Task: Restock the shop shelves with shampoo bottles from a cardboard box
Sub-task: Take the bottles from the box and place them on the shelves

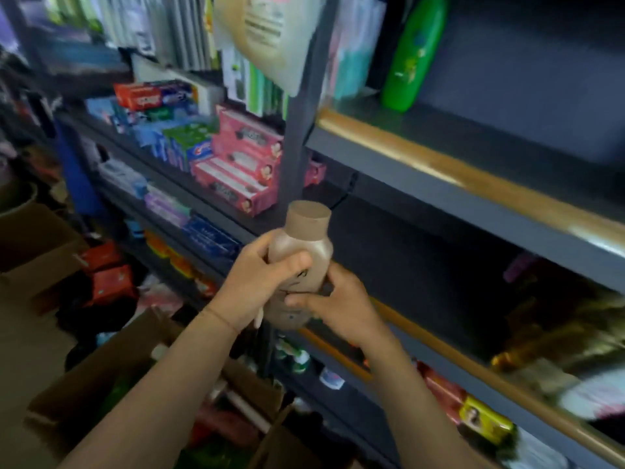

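Note:
A brown shampoo bottle (pixel 304 245) with a flat brown cap stands upright in front of me, held in both hands. My left hand (pixel 257 282) grips its body from the left, fingers wrapped across the front. My right hand (pixel 334 306) holds its lower part from the right. Below, an open cardboard box (pixel 101 377) holds more items, blurred. On the upper right shelf (pixel 439 164) stands a green shampoo bottle (pixel 412 55). The view is motion-blurred.
Grey metal shelving with a dark upright post (pixel 301 147) fills the view. Pink boxes (pixel 240 174) and blue toothpaste boxes (pixel 169 143) sit on the left shelf. Gold and yellow packs (pixel 487 421) lie on lower right shelves. Another cardboard box (pixel 33 252) sits far left.

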